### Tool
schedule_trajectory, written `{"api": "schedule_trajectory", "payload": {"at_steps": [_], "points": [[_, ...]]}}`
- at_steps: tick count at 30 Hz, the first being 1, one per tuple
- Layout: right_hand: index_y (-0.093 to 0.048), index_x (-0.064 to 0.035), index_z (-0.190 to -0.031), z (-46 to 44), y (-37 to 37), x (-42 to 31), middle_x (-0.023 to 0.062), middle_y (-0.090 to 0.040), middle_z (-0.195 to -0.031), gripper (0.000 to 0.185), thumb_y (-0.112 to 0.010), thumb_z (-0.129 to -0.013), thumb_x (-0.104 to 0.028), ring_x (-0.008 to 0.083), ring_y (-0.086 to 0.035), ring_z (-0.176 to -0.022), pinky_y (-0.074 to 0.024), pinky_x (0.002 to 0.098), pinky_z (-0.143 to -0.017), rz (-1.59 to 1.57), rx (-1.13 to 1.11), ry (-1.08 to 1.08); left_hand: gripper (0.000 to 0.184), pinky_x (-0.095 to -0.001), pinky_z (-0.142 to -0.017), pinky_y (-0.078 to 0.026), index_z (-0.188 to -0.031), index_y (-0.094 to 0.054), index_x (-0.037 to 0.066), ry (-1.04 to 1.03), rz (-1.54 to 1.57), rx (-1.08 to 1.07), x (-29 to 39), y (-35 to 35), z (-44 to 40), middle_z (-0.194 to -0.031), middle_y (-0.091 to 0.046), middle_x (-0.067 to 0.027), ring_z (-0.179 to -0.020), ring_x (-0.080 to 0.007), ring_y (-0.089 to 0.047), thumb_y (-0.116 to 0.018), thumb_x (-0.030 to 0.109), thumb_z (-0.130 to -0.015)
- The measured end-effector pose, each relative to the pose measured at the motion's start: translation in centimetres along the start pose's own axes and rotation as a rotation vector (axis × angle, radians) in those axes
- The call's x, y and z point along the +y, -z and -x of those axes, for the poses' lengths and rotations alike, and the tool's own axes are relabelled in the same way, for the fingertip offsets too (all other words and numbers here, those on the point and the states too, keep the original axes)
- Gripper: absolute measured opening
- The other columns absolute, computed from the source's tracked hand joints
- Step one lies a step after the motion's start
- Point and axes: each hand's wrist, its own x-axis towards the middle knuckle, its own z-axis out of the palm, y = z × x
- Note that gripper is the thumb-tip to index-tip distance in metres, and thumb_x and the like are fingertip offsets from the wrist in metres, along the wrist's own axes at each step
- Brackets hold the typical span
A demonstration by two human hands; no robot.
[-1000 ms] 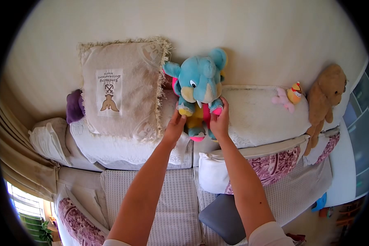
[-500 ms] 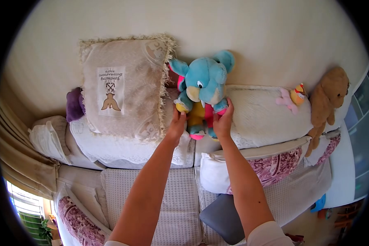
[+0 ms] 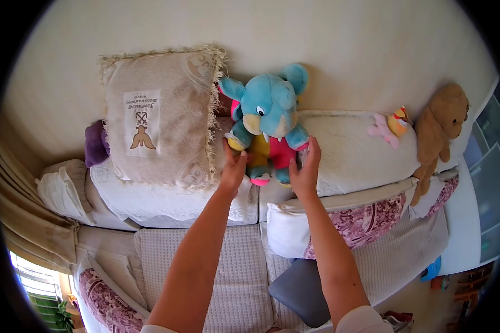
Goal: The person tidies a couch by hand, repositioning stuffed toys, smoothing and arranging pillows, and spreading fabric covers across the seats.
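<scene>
A blue plush elephant (image 3: 271,102) with a yellow and pink body sits upright on the sofa's backrest against the wall. My left hand (image 3: 233,169) is at its yellow-tipped arm, thumb and fingers apart, near or lightly touching the paw. On the other side, my right hand (image 3: 306,171) has its fingers stretched up beside the pink-tipped arm, and the thumb points at the toy's leg. Neither hand wraps around the elephant. Directly left of it leans a large beige cushion (image 3: 175,119) with a fringed edge and a printed label.
Along the backrest to the right are a small pink and yellow plush toy (image 3: 398,123) and a brown plush toy (image 3: 434,133). A purple plush (image 3: 96,143) shows behind the cushion. Patterned pillows (image 3: 366,219) and a grey cushion (image 3: 303,294) lie on the sofa seat (image 3: 205,261).
My hands have loosened from the elephant's arms, and the right fingers have opened away from its paw. The elephant stays seated, its head turned slightly. The view has shifted a little.
</scene>
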Motion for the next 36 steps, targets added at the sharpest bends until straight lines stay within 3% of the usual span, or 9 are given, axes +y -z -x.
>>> {"api": "schedule_trajectory", "payload": {"at_steps": [7,9,13,17,21,22,25,31,36], "points": [[-0.042,-0.0109,-0.136,5.0,1.1,-2.1,0.0214,-0.028,-0.143,0.067,-0.059,-0.073,0.006,0.041,-0.033,-0.129,-0.031,0.0473,-0.105,0.137,-0.218,0.17,0.075,-0.0313,-0.09,-0.039,-0.15,0.001,0.012,-0.061,0.021,0.032,-1.3,0.4,1.5,-0.098,-0.059,-0.0083,-0.091,-0.0159,-0.056,-0.05,0.015,-0.096],[-0.044,-0.0159,-0.136,6.6,1.1,-2.4,0.0197,-0.027,-0.145,0.067,-0.061,-0.074,0.002,0.0408,-0.031,-0.13,-0.0297,0.0512,-0.105,0.192,-0.279,0.202,0.064,-0.0323,-0.09,-0.039,-0.147,-0.025,0.009,-0.455,-0.572,0.089,-1.1,0.6,3.9,-0.106,-0.059,-0.0101,-0.097,-0.0198,-0.057,-0.054,0.008,-0.089],[-0.044,-0.0328,-0.137,8.6,0.7,-3.7,0.0158,-0.023,-0.149,0.067,-0.065,-0.077,-0.01,0.042,-0.023,-0.135,-0.0237,0.0638,-0.103,0.522,-0.426,0.209,0.056,-0.0362,-0.09,-0.039,-0.136,-0.043,0.006,-0.75,-1.177,0.18,-0.2,0.8,9.1,-0.12,-0.055,-0.0122,-0.107,-0.0262,-0.055,-0.056,0.002,-0.082],[-0.041,-0.037,-0.138,10.5,-0.9,-1.9,0.0169,-0.015,-0.152,0.067,-0.066,-0.079,-0.018,0.0431,-0.016,-0.138,-0.0205,0.0685,-0.101,0.526,-0.341,0.095,0.058,-0.0423,-0.087,-0.044,-0.136,-0.043,0.005,-0.564,-1.147,-0.092,-1.8,0.1,10.0,-0.124,-0.054,-0.0169,-0.106,-0.0322,-0.056,-0.053,0.0,-0.079],[-0.04,-0.0147,-0.14,10.2,-1.1,0.2,0.0244,-0.022,-0.143,0.065,-0.066,-0.08,-0.007,0.0451,-0.032,-0.128,-0.0365,0.0495,-0.1,0.075,-0.015,-0.224,0.061,-0.0414,-0.084,-0.048,-0.142,-0.032,0.003,-0.17,-0.685,0.012,-4.3,-1.6,8.6,-0.115,-0.059,-0.0204,-0.098,-0.0337,-0.061,-0.056,0.011,-0.086],[-0.04,-0.0065,-0.138,10.1,-0.9,0.6,0.0247,-0.038,-0.129,0.063,-0.065,-0.08,-0.001,0.0409,-0.048,-0.113,-0.0472,0.0387,-0.086,-0.086,-0.085,-0.41,0.063,-0.0399,-0.083,-0.048,-0.144,-0.028,0.003,-0.053,-0.48,0.075,-5.1,-1.8,7.7,-0.11,-0.061,-0.0206,-0.096,-0.033,-0.062,-0.057,0.016,-0.089],[-0.047,-0.0044,-0.133,10.3,-1.9,3.4,0.0201,-0.053,-0.118,0.053,-0.062,-0.082,0.003,0.0269,-0.06,-0.091,-0.0532,0.0279,-0.064,0.024,-0.093,-0.236,0.06,-0.0257,-0.082,-0.044,-0.147,-0.025,0.009,-0.099,-0.341,0.039,-7.3,-2.1,5.4,-0.107,-0.061,-0.0077,-0.095,-0.0131,-0.057,-0.055,0.018,-0.095],[-0.057,-0.0002,-0.119,6.7,-3.4,3.3,0.0139,-0.062,-0.08,0.036,-0.055,-0.083,0.005,0.0219,-0.063,-0.068,-0.0509,0.0308,-0.066,0.063,0.086,-0.174,0.058,-0.0246,-0.08,-0.042,-0.145,-0.031,0.009,0.084,-0.254,0.093,-6.9,-3.0,3.2,-0.106,-0.059,-0.0055,-0.091,-0.0112,-0.052,-0.056,0.015,-0.093],[-0.057,-0.0001,-0.115,6.2,-3.8,4.4,0.0125,-0.06,-0.076,0.032,-0.053,-0.083,0.005,0.0205,-0.063,-0.066,-0.0506,0.0321,-0.066,-0.007,0.059,-0.258,0.061,-0.0279,-0.079,-0.044,-0.145,-0.033,0.013,0.078,-0.272,0.149,-7.8,-3.5,1.7,-0.102,-0.061,-0.0098,-0.089,-0.016,-0.056,-0.059,0.02,-0.09]]}}
